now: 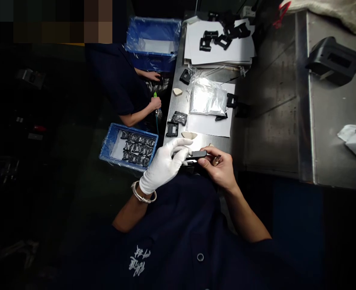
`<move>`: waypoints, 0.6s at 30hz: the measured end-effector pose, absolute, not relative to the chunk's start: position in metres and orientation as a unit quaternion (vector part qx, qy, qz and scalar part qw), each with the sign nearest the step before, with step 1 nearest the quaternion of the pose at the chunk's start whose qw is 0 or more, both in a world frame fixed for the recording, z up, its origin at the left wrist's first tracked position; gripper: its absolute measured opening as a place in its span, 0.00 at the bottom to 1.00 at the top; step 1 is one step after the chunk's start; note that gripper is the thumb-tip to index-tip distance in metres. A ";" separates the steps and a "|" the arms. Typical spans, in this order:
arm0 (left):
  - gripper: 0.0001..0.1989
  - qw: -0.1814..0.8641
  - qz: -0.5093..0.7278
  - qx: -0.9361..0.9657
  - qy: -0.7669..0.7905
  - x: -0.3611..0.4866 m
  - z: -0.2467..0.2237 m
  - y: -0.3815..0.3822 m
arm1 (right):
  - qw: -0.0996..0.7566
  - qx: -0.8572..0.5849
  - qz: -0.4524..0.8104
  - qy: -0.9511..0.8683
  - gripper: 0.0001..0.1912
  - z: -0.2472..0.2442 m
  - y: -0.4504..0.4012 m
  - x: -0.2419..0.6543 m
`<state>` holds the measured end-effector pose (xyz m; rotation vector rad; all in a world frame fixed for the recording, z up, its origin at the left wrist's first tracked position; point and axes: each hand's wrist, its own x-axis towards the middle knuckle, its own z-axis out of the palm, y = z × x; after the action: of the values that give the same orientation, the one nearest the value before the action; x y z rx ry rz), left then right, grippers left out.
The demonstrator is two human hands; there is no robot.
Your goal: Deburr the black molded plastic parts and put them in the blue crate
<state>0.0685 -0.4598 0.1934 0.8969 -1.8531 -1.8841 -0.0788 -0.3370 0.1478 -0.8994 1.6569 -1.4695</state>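
My left hand (165,163), in a white glove, is closed on the left end of a dark plastic part (199,154) in front of my chest. My bare right hand (221,167) grips the right end of the same part. A small shiny metallic piece (217,160) shows among the right fingers; its kind is unclear. Just beyond the hands, a beige wedge-shaped piece (189,135) lies on the metal table (179,104). Near it are a black plastic frame (172,129) and a bagged black part (179,118).
Left of me stands a blue bin (105,147) with rows of wrapped black parts. A co-worker's hand (155,103) holds a green-tipped tool beyond it. Clear plastic bags (208,98) lie on white paper. A black housing (336,60) rests on the metal surface at right.
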 end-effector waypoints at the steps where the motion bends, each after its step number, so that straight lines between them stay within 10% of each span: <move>1: 0.14 0.168 -0.670 0.315 -0.651 0.068 0.194 -0.460 | 0.365 -0.357 -0.571 0.643 0.14 0.148 -0.337 -0.079; 8: 0.14 0.112 -0.692 0.291 -0.651 0.067 0.196 -0.462 | 0.265 -0.458 -0.579 0.621 0.03 0.152 -0.338 -0.084; 18: 0.18 0.148 -0.487 0.313 -0.802 0.057 0.188 -0.450 | 0.199 -0.515 -0.562 0.616 0.14 0.148 -0.341 -0.075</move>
<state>0.0569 -0.4502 0.1883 0.9006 -2.3051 -1.4006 -0.0747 -0.3408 0.1483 -1.4406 1.7235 -1.5708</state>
